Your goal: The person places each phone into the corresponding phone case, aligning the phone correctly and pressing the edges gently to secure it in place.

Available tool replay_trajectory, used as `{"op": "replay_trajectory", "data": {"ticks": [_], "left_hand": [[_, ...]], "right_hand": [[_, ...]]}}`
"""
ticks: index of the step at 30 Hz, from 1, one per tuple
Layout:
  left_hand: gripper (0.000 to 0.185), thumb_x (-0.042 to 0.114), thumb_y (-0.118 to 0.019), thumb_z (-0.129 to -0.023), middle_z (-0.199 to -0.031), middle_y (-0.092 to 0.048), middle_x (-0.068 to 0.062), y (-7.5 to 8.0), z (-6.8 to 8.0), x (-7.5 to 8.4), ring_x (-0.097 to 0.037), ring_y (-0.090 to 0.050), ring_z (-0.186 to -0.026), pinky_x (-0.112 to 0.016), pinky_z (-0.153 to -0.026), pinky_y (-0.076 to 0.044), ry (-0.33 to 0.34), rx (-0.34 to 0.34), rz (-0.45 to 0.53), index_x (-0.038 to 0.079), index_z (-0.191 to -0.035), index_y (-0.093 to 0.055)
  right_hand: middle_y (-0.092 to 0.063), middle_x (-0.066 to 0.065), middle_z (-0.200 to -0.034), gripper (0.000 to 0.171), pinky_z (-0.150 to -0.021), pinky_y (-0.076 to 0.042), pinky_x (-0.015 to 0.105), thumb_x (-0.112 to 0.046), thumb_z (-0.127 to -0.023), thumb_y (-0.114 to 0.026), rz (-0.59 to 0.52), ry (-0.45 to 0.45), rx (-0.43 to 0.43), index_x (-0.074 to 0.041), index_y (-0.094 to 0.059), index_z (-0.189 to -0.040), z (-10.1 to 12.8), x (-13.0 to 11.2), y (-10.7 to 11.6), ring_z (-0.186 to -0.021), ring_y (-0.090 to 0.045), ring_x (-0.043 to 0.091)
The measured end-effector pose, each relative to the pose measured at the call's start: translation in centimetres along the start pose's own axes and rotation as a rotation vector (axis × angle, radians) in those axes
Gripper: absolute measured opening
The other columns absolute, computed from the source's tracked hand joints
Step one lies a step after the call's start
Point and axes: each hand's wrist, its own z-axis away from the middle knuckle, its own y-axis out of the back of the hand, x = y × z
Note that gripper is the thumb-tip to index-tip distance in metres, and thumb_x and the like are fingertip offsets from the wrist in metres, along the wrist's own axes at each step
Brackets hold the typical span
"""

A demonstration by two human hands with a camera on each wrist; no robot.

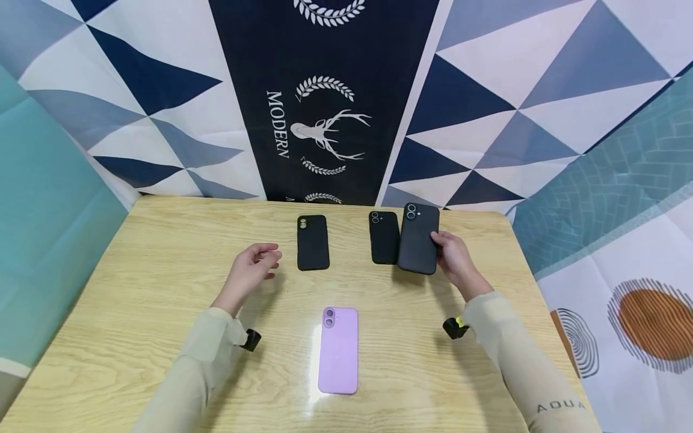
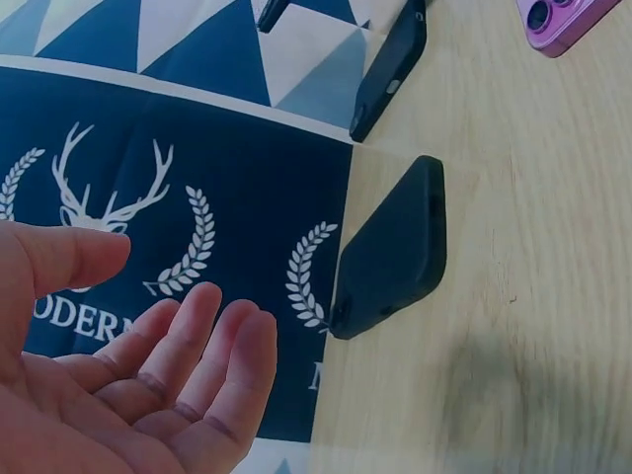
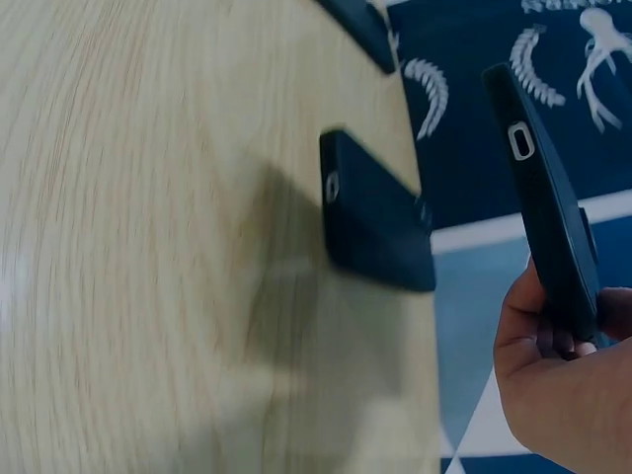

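Observation:
My right hand (image 1: pixel 453 257) grips a black phone case (image 1: pixel 418 238) by its lower right edge and holds it raised above the wooden table (image 1: pixel 135 288); the right wrist view shows the same case (image 3: pixel 545 202) edge-on in my fingers (image 3: pixel 553 341). Just left of it a second black case (image 1: pixel 384 237) lies flat, also seen as the case (image 3: pixel 375 212) under the lifted one. A third black case (image 1: pixel 313 242) lies further left, close to my left hand (image 1: pixel 254 264), which hovers open and holds nothing. A purple phone (image 1: pixel 338 349) lies face down near me.
A patterned cloth backdrop (image 1: pixel 325 96) with a deer emblem hangs right behind the table's far edge. Teal and patterned cloths flank both sides. In the left wrist view the nearest black case (image 2: pixel 395 252) lies beside my open fingers (image 2: pixel 188 365).

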Motion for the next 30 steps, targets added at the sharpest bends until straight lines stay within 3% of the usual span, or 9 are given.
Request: {"op": "replay_trajectory", "data": {"ticks": [9, 15, 21, 30], "left_hand": [[0.046, 0.026, -0.052, -0.095, -0.116, -0.054, -0.016, -1.0, -2.6, -0.1, -0.035, -0.053, -0.11, -0.039, -0.088, -0.054, 0.013, 0.007, -0.014, 0.003, -0.134, -0.044], [0.047, 0.025, -0.053, -0.095, -0.117, -0.054, -0.015, -1.7, -3.8, -0.7, -0.034, -0.055, -0.108, -0.041, -0.087, -0.054, 0.044, 0.014, -0.029, 0.003, -0.135, -0.043], [0.046, 0.024, -0.051, -0.096, -0.12, -0.054, -0.017, -1.8, -4.4, -0.8, -0.034, -0.056, -0.105, -0.043, -0.086, -0.053, 0.067, 0.027, -0.055, 0.002, -0.135, -0.042], [0.046, 0.023, -0.051, -0.096, -0.115, -0.055, -0.017, -2.1, -5.5, -1.0, -0.031, -0.057, -0.098, -0.04, -0.082, -0.054, 0.07, 0.037, -0.094, 0.0, -0.135, -0.042]], "right_hand": [[-0.056, -0.012, -0.074, 0.009, -0.065, -0.048, 0.013, -0.015, -0.101, -0.037, 0.041, -0.037, 0.034, -0.011, -0.045, -0.102, -1.9, 0.8, 2.4, -0.07, -0.054, -0.001], [-0.054, -0.014, -0.078, 0.023, -0.067, -0.049, 0.012, -0.015, -0.101, -0.034, 0.072, -0.059, 0.043, -0.005, -0.04, -0.12, -2.9, 1.1, 3.3, -0.073, -0.054, -0.003], [-0.052, -0.013, -0.079, 0.024, -0.066, -0.048, 0.012, -0.02, -0.101, -0.035, 0.162, -0.081, 0.064, -0.005, -0.042, -0.119, -4.7, 1.8, 3.8, -0.071, -0.054, -0.004], [-0.046, -0.002, -0.105, 0.043, -0.074, -0.044, 0.015, -0.025, -0.102, -0.032, 0.329, -0.127, 0.066, 0.002, -0.033, -0.136, -6.5, 2.3, 3.9, -0.083, -0.047, 0.0]]}}
